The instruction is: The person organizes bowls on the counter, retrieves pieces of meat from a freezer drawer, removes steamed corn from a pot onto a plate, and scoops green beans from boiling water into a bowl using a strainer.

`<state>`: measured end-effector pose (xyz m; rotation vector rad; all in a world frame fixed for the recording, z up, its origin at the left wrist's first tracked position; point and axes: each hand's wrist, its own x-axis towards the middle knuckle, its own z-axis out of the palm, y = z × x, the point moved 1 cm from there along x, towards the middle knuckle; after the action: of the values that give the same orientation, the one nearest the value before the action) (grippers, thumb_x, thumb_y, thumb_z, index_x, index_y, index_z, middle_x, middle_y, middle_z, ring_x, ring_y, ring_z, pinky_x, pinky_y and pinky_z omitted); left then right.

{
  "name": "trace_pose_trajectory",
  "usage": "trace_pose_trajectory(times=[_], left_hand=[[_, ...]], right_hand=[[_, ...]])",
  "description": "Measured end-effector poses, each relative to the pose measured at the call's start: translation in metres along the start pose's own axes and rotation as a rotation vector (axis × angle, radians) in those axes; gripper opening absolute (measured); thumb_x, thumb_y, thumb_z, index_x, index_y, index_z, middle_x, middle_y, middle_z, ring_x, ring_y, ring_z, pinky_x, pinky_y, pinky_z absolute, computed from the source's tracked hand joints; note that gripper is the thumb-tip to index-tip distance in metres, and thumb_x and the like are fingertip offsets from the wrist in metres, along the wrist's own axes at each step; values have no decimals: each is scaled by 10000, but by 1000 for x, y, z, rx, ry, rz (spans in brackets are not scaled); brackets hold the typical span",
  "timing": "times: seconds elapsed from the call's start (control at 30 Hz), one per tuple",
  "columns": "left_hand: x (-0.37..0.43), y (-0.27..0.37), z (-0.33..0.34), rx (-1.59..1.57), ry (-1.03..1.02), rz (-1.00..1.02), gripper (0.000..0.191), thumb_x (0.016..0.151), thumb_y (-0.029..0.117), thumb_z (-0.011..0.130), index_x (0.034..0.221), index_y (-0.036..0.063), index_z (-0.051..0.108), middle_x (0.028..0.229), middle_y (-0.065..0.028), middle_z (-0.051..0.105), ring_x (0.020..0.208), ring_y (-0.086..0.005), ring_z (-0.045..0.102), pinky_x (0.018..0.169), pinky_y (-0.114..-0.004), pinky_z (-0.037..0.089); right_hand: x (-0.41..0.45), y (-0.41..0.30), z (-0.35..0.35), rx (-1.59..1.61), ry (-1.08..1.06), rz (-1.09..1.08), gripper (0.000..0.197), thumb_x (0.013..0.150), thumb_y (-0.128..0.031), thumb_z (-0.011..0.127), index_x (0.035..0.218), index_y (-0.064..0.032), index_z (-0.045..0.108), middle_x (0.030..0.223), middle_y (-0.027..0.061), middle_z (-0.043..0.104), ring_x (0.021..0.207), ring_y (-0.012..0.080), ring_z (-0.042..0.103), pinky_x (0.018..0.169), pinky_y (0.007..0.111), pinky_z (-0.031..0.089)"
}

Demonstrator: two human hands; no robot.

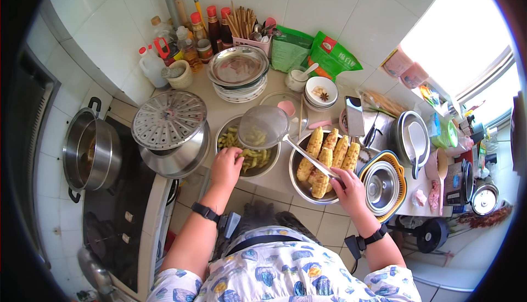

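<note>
My right hand [349, 191] grips the long metal handle of a fine-mesh skimmer [264, 127]. The skimmer's round mesh head is over a steel bowl [275, 163] of green edamame pods [254, 158], hiding part of them. At the left rim of that bowl is my left hand [227, 165], its fingers bent over the pods; whether they pinch any is hidden. Beneath the skimmer's handle, a second steel bowl [294, 178] holds several cooked corn cobs [325, 170].
On the left, a perforated steamer plate [169, 120] tops a steel pot [177, 160]; another pot [91, 153] sits on the black cooktop [119, 203]. Stacked plates [239, 66], small bowls [321, 92] and a phone [354, 114] lie behind. Nested steel bowls [381, 186] stand right.
</note>
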<state>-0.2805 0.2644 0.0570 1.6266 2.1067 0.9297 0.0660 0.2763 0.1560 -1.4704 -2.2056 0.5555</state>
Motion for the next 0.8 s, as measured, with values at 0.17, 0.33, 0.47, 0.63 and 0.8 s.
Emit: trace_pose_trajectory(times=[0.17,0.33,0.47,0.63,0.8], left_hand=[[-25,-11,-24,-546,-100,-396,276,824,124,723,1068,19,648,891,-54,677,748,-132,612,710,-268,498],[-33,15,-46,-941,-218,-648,364,838,193,743,1143,31,625,887,49,633,697,-11,504,509,-160,315],[-29,36,-53,-1013,-218,-577,364,840,180,741,1146,23,621,903,33,641,726,-33,531,581,-171,382],[-30,56,-46,-1008,-201,-425,291,864,116,710,1114,-14,637,959,-42,673,850,-81,613,780,-215,489],[-24,50,-33,-957,-224,-367,266,879,123,694,1092,-28,643,957,-56,683,845,-94,623,777,-225,498]], right_hand=[[15,12,10,-162,48,-232,297,814,-188,698,1091,-100,637,892,92,575,852,304,567,773,400,466],[27,22,26,-341,3,-212,261,804,-186,678,1053,-119,640,971,74,558,986,289,525,887,412,409],[31,-2,33,-396,25,-84,362,784,-175,687,1132,-119,602,1018,76,550,1026,278,513,908,407,398],[56,-72,69,561,-69,-162,364,814,-101,719,1156,-39,613,969,118,634,837,194,643,736,304,521],[79,-102,114,826,-240,147,315,869,-146,696,1141,-9,617,922,79,689,786,127,659,699,271,546]])
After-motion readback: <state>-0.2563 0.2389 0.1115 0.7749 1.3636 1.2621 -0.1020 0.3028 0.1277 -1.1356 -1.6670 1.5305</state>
